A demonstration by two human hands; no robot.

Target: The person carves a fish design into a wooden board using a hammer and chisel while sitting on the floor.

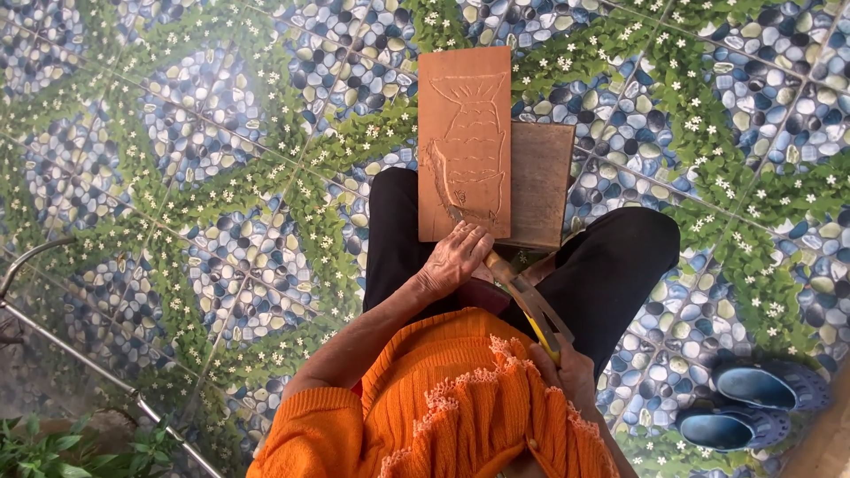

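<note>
A reddish-brown wooden board (pixel 465 106) with a carved fish-like outline rests on my lap, over a darker board (pixel 542 181). My left hand (pixel 453 258) grips a chisel (pixel 494 265) whose tip meets the carved board near its lower left corner. My right hand (pixel 568 373), close to my orange sweater, holds a hammer (pixel 533 305) by its yellow handle. The hammer's metal head sits right at the chisel's handle end. I cannot tell whether they touch.
I sit on a floor of pebble-and-flower patterned tiles (pixel 221 177). A pair of blue slippers (pixel 753 403) lies at the lower right. A metal pipe (pixel 88 363) runs across the lower left, with green plants (pixel 62 443) in the corner.
</note>
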